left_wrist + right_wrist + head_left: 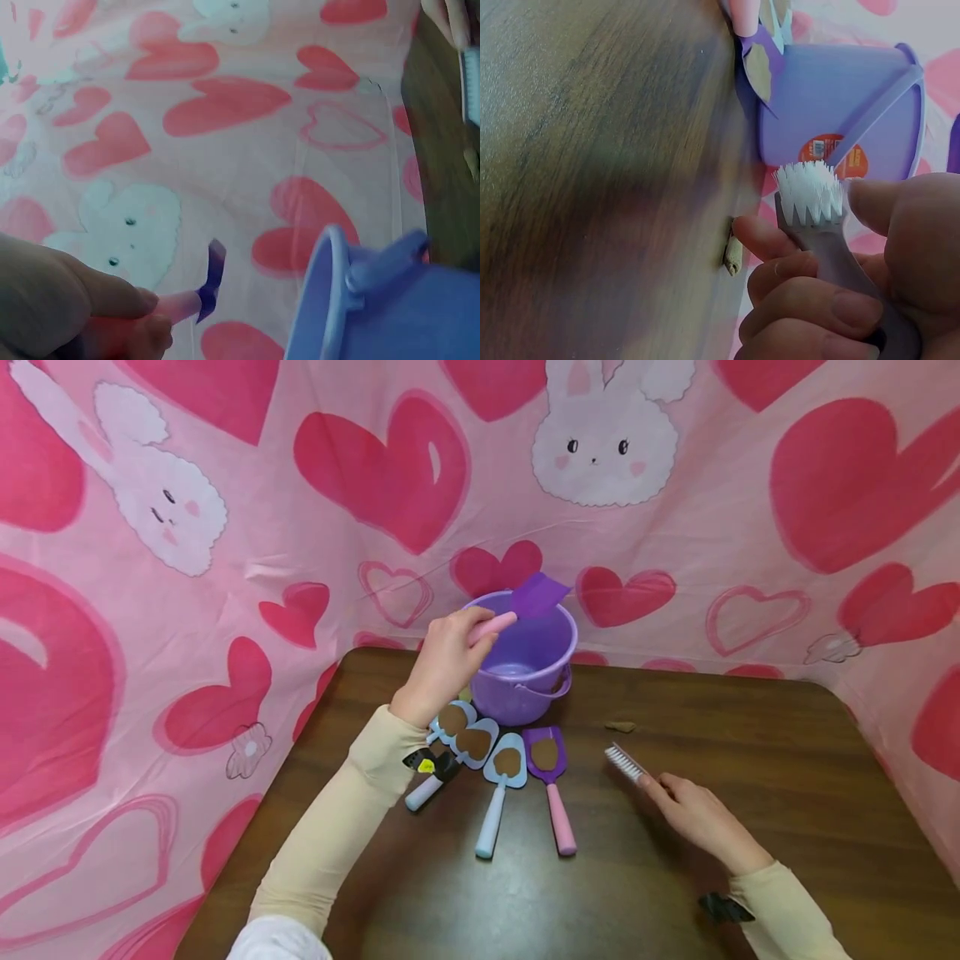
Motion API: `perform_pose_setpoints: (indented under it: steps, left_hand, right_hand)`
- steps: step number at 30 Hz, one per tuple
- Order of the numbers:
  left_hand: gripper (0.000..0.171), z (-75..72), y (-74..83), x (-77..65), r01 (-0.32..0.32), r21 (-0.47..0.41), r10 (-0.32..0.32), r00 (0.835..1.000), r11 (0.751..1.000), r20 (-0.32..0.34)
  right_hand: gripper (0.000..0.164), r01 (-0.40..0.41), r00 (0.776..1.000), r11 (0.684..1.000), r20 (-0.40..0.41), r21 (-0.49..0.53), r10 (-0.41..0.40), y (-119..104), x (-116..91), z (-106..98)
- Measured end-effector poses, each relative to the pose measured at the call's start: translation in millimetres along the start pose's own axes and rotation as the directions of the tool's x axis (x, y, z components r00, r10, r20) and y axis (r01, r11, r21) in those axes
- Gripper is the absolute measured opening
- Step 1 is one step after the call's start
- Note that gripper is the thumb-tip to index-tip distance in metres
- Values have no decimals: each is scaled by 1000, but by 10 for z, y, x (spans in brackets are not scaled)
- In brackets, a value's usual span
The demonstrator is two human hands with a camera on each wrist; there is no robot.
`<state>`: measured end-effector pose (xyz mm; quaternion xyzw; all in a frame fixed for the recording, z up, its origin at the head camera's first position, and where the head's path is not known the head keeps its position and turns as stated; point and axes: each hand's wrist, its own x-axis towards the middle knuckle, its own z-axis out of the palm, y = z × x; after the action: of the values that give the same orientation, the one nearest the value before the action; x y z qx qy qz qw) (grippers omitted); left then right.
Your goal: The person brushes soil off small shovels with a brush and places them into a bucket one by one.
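My left hand (450, 652) grips the pink handle (492, 627) of a small spatula, its purple blade (538, 595) raised over the back rim of a purple bucket (517, 697). In the left wrist view the blade (215, 274) appears nearly edge-on, beside the bucket. To the right, my right hand (701, 818) holds a small brush (626, 763) low over the table. Seen from the right wrist, its white bristles (810, 193) point up the frame and fingers wrap its grey handle (832, 259). A brown clay-like piece (620, 726) lies just beyond the brush.
In front of the bucket lie a purple spatula (546, 756) with a pink handle and several light blue ones (507, 762), brown patches on their blades. My left forearm partly covers the leftmost. A pink heart-print cloth (712, 539) hangs round the dark wooden table (600, 902).
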<state>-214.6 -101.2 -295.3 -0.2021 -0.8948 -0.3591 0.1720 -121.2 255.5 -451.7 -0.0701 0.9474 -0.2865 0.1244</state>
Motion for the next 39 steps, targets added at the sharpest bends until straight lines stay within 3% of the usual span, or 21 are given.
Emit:
perform_pose_setpoints:
  steps: [6,16,23,30,34,39]
  left_hand:
    - [26,76,-99,76,71,11,-71,997,997,-8]
    - [26,151,-235,154,127,78,-135,985,989,107]
    - [14,235,-297,151,132,45,-136,986,990,94]
    - [18,333,-407,166,96,97,-102,993,991,63]
    - [21,396,-482,163,91,112,-101,991,990,91]
    - [30,454,-492,167,64,119,-79,989,991,123]
  right_hand:
    - [44,-21,1000,1000,18,23,21,-7,-34,25]
    - [56,-91,993,995,82,27,88,11,-46,46]
    - [54,-105,991,994,88,38,101,1,-49,30]
    - [47,-73,995,996,66,45,70,1,-67,73]
    - [46,-19,998,998,56,53,16,96,-62,122]
    - [46,-18,998,998,61,62,14,113,-60,114]
